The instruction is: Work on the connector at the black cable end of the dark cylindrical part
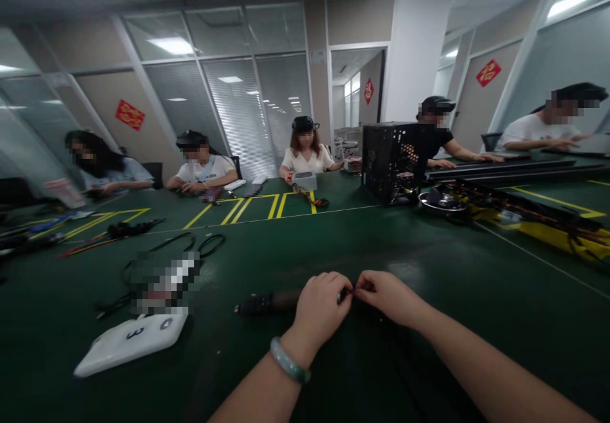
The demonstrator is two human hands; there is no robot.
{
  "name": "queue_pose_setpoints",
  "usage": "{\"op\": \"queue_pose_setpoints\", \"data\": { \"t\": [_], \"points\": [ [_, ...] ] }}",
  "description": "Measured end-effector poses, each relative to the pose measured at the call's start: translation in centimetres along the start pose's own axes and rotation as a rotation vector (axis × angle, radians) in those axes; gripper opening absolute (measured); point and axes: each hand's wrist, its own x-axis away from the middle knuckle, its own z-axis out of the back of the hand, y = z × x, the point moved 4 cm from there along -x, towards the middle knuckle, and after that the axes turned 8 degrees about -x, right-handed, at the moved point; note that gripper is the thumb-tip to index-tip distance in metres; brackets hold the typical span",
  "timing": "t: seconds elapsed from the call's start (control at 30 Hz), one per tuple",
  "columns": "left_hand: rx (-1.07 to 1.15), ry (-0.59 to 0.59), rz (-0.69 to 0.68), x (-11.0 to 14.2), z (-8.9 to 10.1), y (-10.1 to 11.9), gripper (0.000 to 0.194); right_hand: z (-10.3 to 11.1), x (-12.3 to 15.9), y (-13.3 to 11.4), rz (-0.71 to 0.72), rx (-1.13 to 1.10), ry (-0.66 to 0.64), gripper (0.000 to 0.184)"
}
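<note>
A dark, pen-shaped electric screwdriver lies on the green tabletop, its narrow tip pointing left. My left hand, with a jade-coloured bangle at the wrist, is closed over the tool's rear end. Close beside it, my right hand pinches with thumb and forefinger at that same end, where a dark cord seems to join. The fingertips of both hands almost meet. What exactly lies between the right fingertips is mostly hidden, and the cord fades into shadow beneath the right forearm.
To the left lie a white plastic case marked 3 and a black cord. A black computer case stands beyond, near a metal dish and wiring. Several people sit around the table. A grey box sits before one person.
</note>
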Motion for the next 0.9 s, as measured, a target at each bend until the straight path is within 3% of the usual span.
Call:
{"op": "queue_pose_setpoints", "data": {
  "t": [0.9],
  "points": [
    [-0.012,0.017,-0.016,0.08,0.17,0.02,0.013,-0.07,-0.26,0.33,-0.057,0.074,-0.002,0.016]
  ]
}}
